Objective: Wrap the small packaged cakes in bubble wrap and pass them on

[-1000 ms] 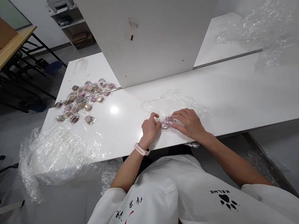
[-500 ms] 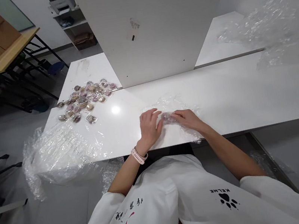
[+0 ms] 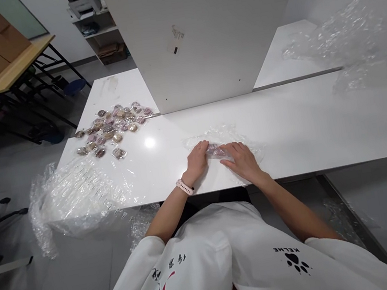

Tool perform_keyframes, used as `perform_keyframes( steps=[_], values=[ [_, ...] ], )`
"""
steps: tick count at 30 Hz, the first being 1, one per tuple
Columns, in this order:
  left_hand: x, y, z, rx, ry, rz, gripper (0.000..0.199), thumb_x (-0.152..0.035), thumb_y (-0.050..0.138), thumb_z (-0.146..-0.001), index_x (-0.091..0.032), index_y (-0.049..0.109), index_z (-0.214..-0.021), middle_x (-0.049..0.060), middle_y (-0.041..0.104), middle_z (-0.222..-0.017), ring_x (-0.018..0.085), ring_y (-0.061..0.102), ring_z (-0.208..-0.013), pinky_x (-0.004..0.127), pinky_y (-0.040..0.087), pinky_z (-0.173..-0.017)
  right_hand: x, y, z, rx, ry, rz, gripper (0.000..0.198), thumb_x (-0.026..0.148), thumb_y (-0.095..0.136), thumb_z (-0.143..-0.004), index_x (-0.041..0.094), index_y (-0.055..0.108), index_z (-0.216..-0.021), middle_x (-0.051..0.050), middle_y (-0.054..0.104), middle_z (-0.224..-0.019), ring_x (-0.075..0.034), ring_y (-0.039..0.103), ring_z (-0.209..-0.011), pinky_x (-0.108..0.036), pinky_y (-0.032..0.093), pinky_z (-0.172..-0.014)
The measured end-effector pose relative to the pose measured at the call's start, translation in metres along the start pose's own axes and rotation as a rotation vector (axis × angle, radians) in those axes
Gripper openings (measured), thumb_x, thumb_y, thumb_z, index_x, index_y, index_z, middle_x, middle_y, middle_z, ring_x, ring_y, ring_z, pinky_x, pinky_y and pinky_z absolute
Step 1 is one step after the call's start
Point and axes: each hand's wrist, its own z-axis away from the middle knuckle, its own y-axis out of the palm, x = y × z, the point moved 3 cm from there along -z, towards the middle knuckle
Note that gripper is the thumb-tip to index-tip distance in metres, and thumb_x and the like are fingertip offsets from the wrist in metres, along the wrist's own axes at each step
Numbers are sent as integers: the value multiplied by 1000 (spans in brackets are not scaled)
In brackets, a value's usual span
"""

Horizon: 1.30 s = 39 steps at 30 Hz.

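Note:
A small purplish bundle [image 3: 215, 150] wrapped in clear plastic lies on the white table in front of me, between my hands. My left hand [image 3: 197, 160], with a pale pink band at the wrist, grips its left end, fingers pressed together. Over the right end curl the fingers of my right hand [image 3: 243, 160], its thumb on the near side. Clear plastic wrap [image 3: 226, 133] spreads on the table beyond and around the bundle. What exactly is inside the bundle is hard to make out through the plastic and fingers.
Many small individually wrapped pieces [image 3: 108, 129], purple, tan and brown, lie at the table's left. Nearer, a heap of clear plastic packaging [image 3: 79, 192] hangs over the edge. An upright white panel [image 3: 206, 40] stands behind my hands. More crumpled plastic [image 3: 341, 38] lies at right.
My left hand has moved slightly right and closed on the bundle's left end. My right hand has turned from pinching to lying over the bundle, whose purplish contents show more.

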Motion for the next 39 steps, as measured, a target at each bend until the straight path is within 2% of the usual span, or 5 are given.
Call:
perform_keyframes(
  steps=[12, 19, 26, 31, 39],
  values=[
    [-2, -47, -5, 158, 45, -81, 40, -23, 45, -94, -21, 41, -55, -4, 35, -45, 14, 37, -47, 34, 34, -77, -134, -58, -22, 392, 165, 157, 60, 42, 75, -74, 28, 63, -131, -12, 50, -148, -38, 54, -120, -48, 49, -83],
    [8, -41, -18, 240, -21, -168, 38, -23, 45, -92, -21, 41, -55, -1, 44, -49, 17, 46, -51, 32, 34, -68, -121, -133, -3, -452, 489, 351, 42, 34, 43, -99, 11, 62, -129, -26, 57, -130, -36, 55, -117, -51, 43, -90],
    [1, -40, -33, 192, -75, -311, 17, -20, 49, -88, -18, 65, -81, 15, 69, -82, 32, 66, -92, 48, 42, -91, 2, -13, -10, 2, -84, -92, 37, 34, 50, -96, 28, 60, -131, -10, 59, -135, -30, 54, -117, -48, 45, -95],
    [-16, -32, 6, -158, 103, -365, 55, -5, 37, -87, -14, 46, -140, 16, 43, -153, 29, 29, -149, 55, 18, -121, -9, 26, -20, -50, 54, -77, 40, 36, 52, -95, 24, 58, -133, -13, 58, -125, -29, 53, -110, -45, 46, -95],
    [4, 4, -2, -212, -309, 175, 45, -30, 39, -98, -11, 51, -137, 19, 46, -151, 30, 27, -151, 52, 24, -122, 2, 31, -8, -147, 133, -169, 45, 35, 51, -94, 23, 54, -137, -14, 57, -124, -31, 52, -115, -49, 46, -99]
  ],
)
